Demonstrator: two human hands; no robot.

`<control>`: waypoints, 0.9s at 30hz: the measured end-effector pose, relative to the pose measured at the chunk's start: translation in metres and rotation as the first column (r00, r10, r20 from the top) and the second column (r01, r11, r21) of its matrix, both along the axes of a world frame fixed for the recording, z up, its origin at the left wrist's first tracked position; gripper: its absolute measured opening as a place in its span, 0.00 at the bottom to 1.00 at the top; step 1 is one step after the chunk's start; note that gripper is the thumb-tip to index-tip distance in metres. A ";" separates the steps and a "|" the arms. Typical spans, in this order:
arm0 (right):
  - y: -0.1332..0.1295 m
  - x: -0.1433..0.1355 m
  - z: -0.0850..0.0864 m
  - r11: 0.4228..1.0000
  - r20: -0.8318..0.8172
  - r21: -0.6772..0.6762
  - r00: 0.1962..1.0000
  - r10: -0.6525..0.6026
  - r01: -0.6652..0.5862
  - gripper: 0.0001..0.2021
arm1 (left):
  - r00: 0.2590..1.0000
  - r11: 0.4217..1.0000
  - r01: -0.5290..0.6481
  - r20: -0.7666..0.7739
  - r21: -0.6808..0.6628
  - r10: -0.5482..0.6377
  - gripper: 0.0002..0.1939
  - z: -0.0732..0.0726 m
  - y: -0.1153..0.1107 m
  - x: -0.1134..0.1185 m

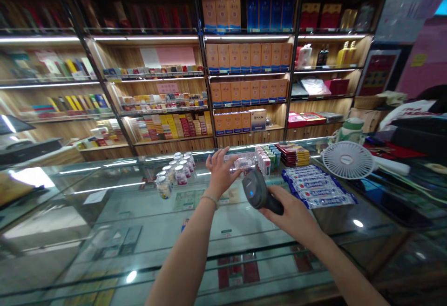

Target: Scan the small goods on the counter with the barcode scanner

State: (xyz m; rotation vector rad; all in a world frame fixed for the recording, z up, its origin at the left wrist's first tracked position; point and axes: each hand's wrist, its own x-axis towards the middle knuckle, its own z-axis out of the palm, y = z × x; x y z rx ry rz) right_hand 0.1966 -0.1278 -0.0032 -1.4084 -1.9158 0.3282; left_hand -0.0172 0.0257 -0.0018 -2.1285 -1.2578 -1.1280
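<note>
My right hand grips a dark barcode scanner, its head tilted up and to the left with a small blue light showing. My left hand reaches over the glass counter, fingers spread and nothing in them. Just right of its thumb is a clear, shiny packet or container, whose kind I cannot make out. Farther left, several small jars with white lids are grouped on the glass. Right of the scanner stand rows of small pink, green and blue packs.
Stacked red and yellow packs and blue-white wrapped packets lie on the counter. A white fan and a green-white jug are at the right. Behind, lit shelves hold orange boxes.
</note>
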 end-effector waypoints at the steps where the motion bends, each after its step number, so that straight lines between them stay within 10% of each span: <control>1: -0.001 0.003 0.004 1.000 -0.041 -0.028 0.999 0.000 -0.001 0.18 | 1.000 1.000 -0.002 0.002 0.001 0.002 0.20 0.000 0.000 0.000; 8: -0.004 0.010 0.018 0.990 -0.289 -0.142 0.957 -0.030 -0.012 0.23 | 1.000 1.000 -0.014 0.016 -0.007 0.014 0.20 0.001 -0.001 -0.001; 27: -0.002 0.005 0.024 0.986 0.187 -0.072 0.973 -0.134 0.150 0.16 | 0.999 1.000 -0.017 0.040 -0.013 0.018 0.18 0.004 -0.002 -0.002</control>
